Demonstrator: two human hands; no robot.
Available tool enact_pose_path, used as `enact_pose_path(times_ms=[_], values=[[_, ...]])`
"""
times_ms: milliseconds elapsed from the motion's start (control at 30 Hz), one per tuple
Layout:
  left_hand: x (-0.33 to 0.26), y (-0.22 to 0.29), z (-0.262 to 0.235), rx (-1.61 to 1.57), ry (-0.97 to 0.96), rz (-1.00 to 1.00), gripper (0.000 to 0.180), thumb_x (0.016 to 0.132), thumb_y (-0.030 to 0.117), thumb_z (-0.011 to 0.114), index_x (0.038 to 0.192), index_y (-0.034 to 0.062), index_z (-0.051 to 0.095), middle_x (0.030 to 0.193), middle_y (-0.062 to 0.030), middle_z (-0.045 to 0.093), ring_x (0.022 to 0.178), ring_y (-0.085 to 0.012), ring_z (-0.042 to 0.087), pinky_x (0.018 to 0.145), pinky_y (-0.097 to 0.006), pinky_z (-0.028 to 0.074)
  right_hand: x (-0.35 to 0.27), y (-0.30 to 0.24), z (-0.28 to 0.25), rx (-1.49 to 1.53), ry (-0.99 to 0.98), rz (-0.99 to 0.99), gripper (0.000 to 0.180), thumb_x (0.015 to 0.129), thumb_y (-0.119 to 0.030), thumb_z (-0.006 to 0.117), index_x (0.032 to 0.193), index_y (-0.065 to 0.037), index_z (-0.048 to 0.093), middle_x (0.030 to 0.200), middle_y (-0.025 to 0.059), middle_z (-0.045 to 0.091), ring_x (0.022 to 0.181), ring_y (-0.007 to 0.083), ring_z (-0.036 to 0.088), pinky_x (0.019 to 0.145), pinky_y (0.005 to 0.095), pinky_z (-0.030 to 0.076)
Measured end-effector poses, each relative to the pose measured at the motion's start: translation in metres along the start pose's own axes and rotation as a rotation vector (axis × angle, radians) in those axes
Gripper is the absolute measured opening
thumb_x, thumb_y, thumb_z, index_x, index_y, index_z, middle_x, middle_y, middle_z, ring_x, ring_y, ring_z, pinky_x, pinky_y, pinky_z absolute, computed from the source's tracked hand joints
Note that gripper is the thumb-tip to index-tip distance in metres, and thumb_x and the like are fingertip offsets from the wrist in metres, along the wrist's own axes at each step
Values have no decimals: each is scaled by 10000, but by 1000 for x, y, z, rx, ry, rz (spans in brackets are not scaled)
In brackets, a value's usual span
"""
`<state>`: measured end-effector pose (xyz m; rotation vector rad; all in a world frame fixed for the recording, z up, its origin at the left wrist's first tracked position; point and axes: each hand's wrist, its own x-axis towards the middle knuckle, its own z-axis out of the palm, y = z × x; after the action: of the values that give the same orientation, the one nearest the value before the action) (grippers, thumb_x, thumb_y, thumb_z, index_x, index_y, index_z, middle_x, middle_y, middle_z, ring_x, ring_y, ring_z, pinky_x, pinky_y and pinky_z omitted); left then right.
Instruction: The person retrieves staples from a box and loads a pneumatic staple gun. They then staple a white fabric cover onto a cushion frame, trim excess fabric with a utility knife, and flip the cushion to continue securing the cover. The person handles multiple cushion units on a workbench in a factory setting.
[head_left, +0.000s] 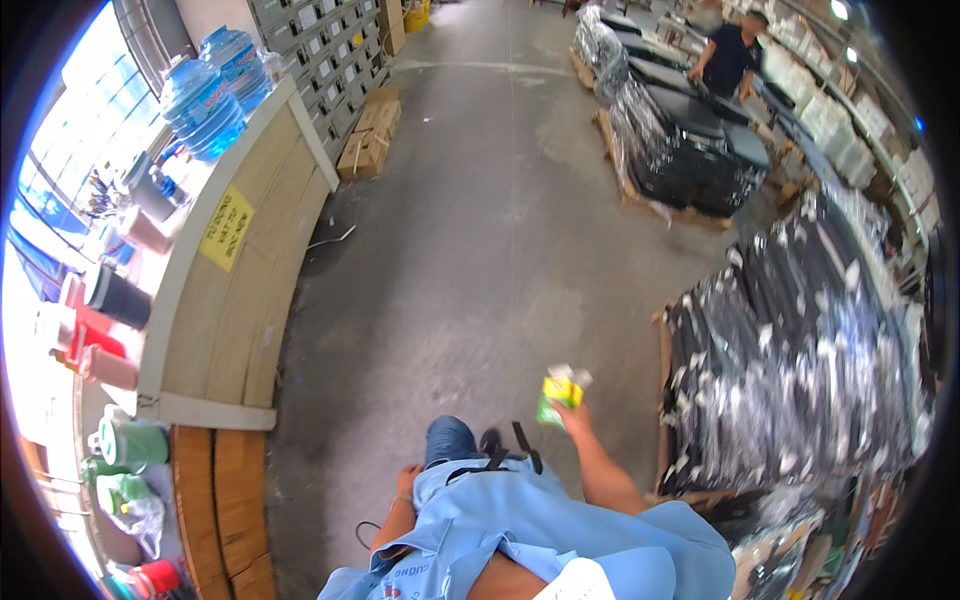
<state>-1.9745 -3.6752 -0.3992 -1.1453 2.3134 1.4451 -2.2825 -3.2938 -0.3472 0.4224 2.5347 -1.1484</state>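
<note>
My right hand is held out in front of me, its fingers closed around a small yellow and green packet. Some clear plastic sticks up from the packet's far end. Low at my left side hangs my left hand, beside my blue-clad thigh. Its fingers are too small and partly hidden, so I cannot tell whether it grips anything.
On the left, a wooden-sided counter carries large blue water bottles and several mugs. Cardboard boxes sit by grey lockers. Plastic-wrapped dark stacks stand on pallets at right. A person stands at the far right.
</note>
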Motion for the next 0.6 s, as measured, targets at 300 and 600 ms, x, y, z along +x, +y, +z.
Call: enact_pose_path(times_ms=[300, 600], values=[[256, 110, -37, 674, -254, 158, 400, 904, 470, 614, 1028, 135, 796, 1123, -208, 731, 1068, -368, 700, 907, -452, 556, 312, -453, 35, 292, -178, -480, 604, 833, -358, 840, 1282, -21, 619, 1156, 127, 727, 1071, 259, 696, 912, 385, 536], [624, 483, -179, -279, -44, -178, 293, 928, 216, 683, 1127, 6, 725, 901, -73, 736, 747, -148, 700, 670, -301, 584, 318, -202, 106, 105, -58, -78, 516, 932, -142, 646, 1429, -79, 525, 1389, 153, 591, 1300, 253, 563, 1092, 392, 437]])
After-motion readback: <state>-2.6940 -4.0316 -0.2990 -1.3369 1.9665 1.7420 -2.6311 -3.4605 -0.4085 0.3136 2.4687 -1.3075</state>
